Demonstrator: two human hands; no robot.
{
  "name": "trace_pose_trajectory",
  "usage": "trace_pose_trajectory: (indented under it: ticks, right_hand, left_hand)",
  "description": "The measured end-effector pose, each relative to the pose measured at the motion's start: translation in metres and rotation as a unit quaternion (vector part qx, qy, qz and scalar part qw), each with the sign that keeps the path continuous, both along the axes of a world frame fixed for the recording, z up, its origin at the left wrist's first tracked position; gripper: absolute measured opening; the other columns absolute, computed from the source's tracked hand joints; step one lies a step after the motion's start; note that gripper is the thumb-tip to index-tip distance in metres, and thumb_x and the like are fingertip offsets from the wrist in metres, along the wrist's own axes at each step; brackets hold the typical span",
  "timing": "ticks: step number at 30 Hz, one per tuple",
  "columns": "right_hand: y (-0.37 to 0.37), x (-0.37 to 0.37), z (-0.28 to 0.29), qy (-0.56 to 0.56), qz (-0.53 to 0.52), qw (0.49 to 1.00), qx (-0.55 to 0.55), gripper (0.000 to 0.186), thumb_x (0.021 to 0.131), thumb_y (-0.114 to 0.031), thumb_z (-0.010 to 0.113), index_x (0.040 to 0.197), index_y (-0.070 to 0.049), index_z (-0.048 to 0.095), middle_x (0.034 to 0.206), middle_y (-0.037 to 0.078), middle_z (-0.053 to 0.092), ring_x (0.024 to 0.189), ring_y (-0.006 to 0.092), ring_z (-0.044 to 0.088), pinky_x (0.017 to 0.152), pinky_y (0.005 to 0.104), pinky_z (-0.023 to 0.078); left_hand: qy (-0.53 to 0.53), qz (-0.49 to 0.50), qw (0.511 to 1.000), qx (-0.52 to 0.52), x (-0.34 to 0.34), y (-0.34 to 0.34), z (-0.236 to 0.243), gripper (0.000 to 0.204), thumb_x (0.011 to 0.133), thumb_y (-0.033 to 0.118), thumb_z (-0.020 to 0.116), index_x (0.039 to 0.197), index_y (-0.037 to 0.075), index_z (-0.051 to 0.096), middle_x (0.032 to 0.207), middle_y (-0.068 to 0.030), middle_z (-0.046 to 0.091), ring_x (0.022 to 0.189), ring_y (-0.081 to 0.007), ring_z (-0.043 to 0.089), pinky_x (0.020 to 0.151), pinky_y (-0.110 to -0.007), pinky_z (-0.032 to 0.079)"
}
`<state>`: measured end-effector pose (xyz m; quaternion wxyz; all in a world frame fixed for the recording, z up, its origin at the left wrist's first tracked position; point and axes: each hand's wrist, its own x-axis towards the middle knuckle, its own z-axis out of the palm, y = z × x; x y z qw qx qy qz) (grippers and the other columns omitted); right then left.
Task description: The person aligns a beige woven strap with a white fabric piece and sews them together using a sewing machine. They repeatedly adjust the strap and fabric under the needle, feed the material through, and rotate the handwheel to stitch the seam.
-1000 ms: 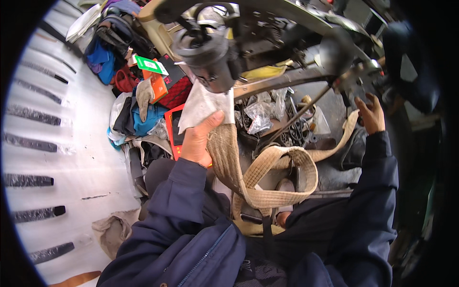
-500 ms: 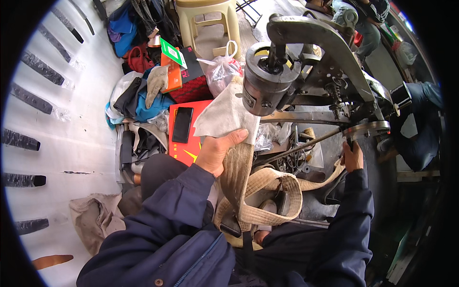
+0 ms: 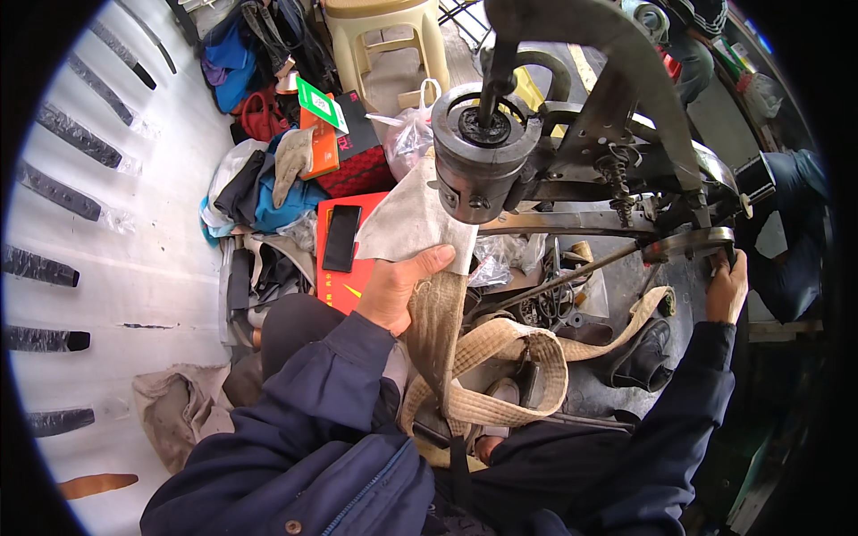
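Observation:
My left hand [image 3: 404,290] pinches a pale cloth piece [image 3: 413,219] together with a wide beige webbing strap [image 3: 438,326], thumb on top. The cloth's far end runs beneath the round metal head [image 3: 483,165] of a hand-cranked sewing machine. From my hand the strap hangs down and loops over my lap, its other end [image 3: 648,308] lying to the right. At the right, my right hand [image 3: 728,288] closes around the crank handle at the edge of the machine's small wheel [image 3: 688,245]. Its fingers are partly hidden.
A black phone [image 3: 342,237] lies on a red box [image 3: 335,290] to the left. Behind are a plastic bag [image 3: 407,138], a beige stool [image 3: 389,22] and piled clothes [image 3: 259,183]. Metal tools [image 3: 563,286] and a black shoe [image 3: 639,357] lie below the machine. Another person's leg [image 3: 795,237] is at right.
My right hand has swung outward to the right with the wheel's handle. The machine's upper arm has risen, and its head has shifted slightly left. My left hand keeps its grip on the cloth and strap.

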<state>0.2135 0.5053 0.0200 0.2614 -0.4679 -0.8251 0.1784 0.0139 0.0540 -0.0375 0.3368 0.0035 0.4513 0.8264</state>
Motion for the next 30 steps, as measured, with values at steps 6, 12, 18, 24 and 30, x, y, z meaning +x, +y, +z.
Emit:
trace_pose_trajectory:
  ticks: [6, 12, 18, 24, 30]
  right_hand:
    - [0.004, 0.002, -0.003, 0.053, 0.053, 0.997, 0.016, 0.024, 0.102, -0.026, 0.056, 0.106, -0.002, 0.061, 0.071, 0.009, 0.057, 0.06, 0.0185, 0.055, 0.058, 0.0371, 0.043]
    - [0.011, 0.006, -0.01, 0.059, 0.038, 0.997, -0.019, 0.025, 0.102, -0.027, 0.056, 0.102, -0.002, 0.059, 0.071, 0.011, 0.057, 0.061, 0.0214, 0.055, 0.059, 0.0367, 0.043]
    - [0.077, 0.022, -0.073, 0.036, 0.004, 0.999, -0.013, 0.025, 0.101, -0.026, 0.058, 0.104, -0.002, 0.058, 0.092, 0.023, 0.064, 0.083, 0.0407, 0.059, 0.075, 0.0435, 0.047]
    - [0.017, -0.002, -0.121, -0.021, 0.038, 0.963, -0.266, 0.027, 0.097, -0.026, 0.062, 0.11, -0.002, 0.061, 0.063, 0.008, 0.055, 0.05, 0.0211, 0.061, 0.044, 0.0379, 0.043]
    - [-0.078, -0.024, -0.053, -0.018, 0.163, 0.932, -0.325, 0.025, 0.099, -0.022, 0.06, 0.106, 0.002, 0.062, 0.064, 0.005, 0.057, 0.049, 0.0152, 0.057, 0.046, 0.0315, 0.044]
  left_hand:
    - [-0.01, 0.011, 1.0, 0.016, 0.001, 0.005, 0.003, 0.032, 0.09, 0.011, 0.073, 0.119, 0.0, 0.065, 0.101, -0.0103, 0.072, 0.085, -0.0223, 0.071, 0.075, -0.038, 0.06]
    - [-0.039, -0.003, 0.999, 0.004, 0.004, 0.004, 0.0, 0.033, 0.091, 0.014, 0.073, 0.12, 0.001, 0.065, 0.101, -0.011, 0.071, 0.085, -0.0235, 0.07, 0.074, -0.039, 0.059]
    - [-0.036, 0.011, 0.999, 0.001, 0.004, 0.003, -0.002, 0.037, 0.09, 0.012, 0.074, 0.124, 0.003, 0.063, 0.108, -0.0099, 0.069, 0.093, -0.0225, 0.068, 0.081, -0.038, 0.057]
    - [-0.056, 0.013, 0.998, 0.022, 0.004, 0.003, 0.002, 0.05, 0.087, 0.003, 0.074, 0.134, 0.006, 0.059, 0.123, -0.0052, 0.067, 0.11, -0.0189, 0.065, 0.095, -0.036, 0.053]
    - [-0.012, 0.042, 0.999, 0.015, 0.005, 0.006, 0.0, 0.045, 0.087, 0.004, 0.074, 0.13, 0.005, 0.061, 0.116, -0.0075, 0.068, 0.102, -0.0212, 0.067, 0.088, -0.037, 0.055]
